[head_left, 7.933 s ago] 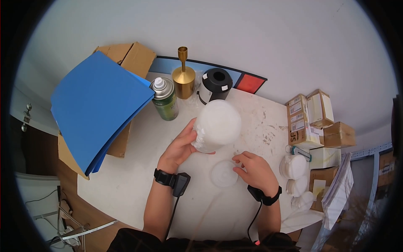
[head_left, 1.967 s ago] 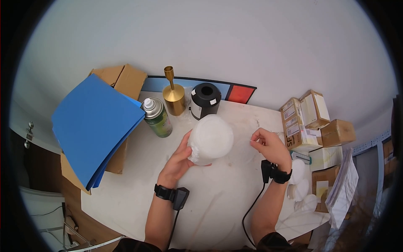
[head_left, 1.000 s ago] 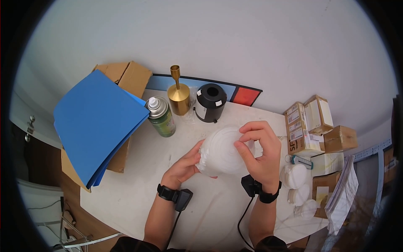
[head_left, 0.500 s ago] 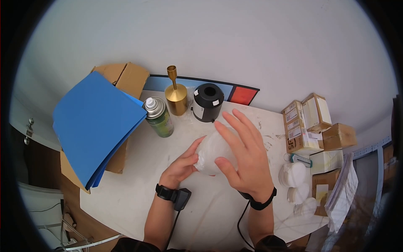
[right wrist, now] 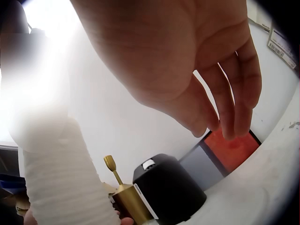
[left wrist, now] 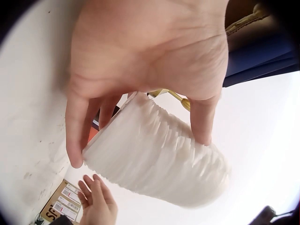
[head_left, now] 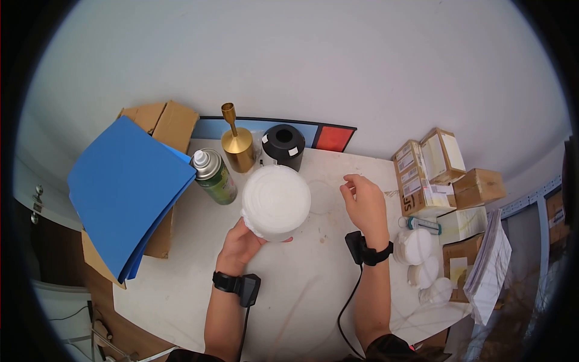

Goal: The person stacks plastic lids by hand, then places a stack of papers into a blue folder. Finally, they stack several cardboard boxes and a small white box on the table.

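My left hand grips a thick stack of thin white round sheets above the table, its flat face turned up toward the head camera. In the left wrist view the stack shows ruffled edges, with the thumb on one side and the fingers on the other. To its right, my right hand is apart from the stack, fingers loosely bent. The right wrist view shows nothing between those fingers. A faint, see-through round sheet appears between the stack and the right hand.
Behind the stack stand a green spray can, a gold candlestick and a black cylindrical object. Blue folders lean over cardboard at left. Boxes and more white round stacks line the table's right side.
My right hand has come off the front of the stack and moved right. My left hand has shifted left with the stack. A see-through sheet now shows between them.
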